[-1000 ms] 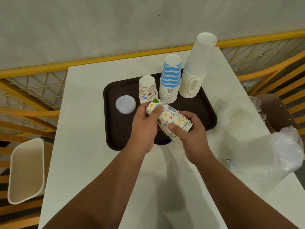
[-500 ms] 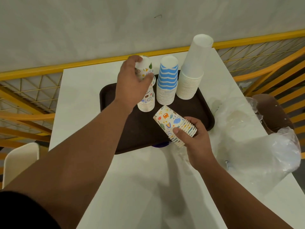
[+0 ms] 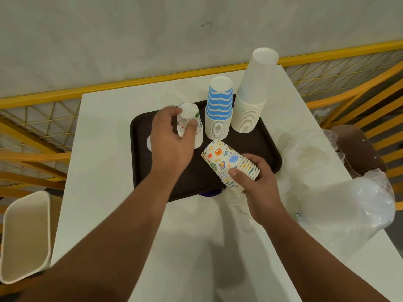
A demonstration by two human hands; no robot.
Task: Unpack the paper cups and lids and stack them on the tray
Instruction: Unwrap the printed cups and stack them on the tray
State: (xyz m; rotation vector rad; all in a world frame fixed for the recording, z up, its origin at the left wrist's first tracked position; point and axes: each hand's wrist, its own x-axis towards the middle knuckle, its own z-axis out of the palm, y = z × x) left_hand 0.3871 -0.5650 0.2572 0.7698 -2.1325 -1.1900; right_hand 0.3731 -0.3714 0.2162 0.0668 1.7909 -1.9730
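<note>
Lightly, my left hand (image 3: 172,138) pinched the printed cup stack (image 3: 192,125) on the tray (image 3: 261,147); right hand (image 3: 257,177) gripped nested cups (image 3: 231,164) at their stiffer rims; thin, crushable paper.

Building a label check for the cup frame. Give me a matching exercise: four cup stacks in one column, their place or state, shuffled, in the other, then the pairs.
Things:
1. plain white cup stack
2. blue-striped cup stack
3. printed stack on the tray
4. printed stack off the tray

Places or states:
A. tilted, held in the right hand
B. upright, middle of the row on the tray
C. upright, left end of the row, left hand curled around its top
D. tallest, upright, right end of the row

Pairs: 1-D, 2-B, 3-C, 4-A
</note>
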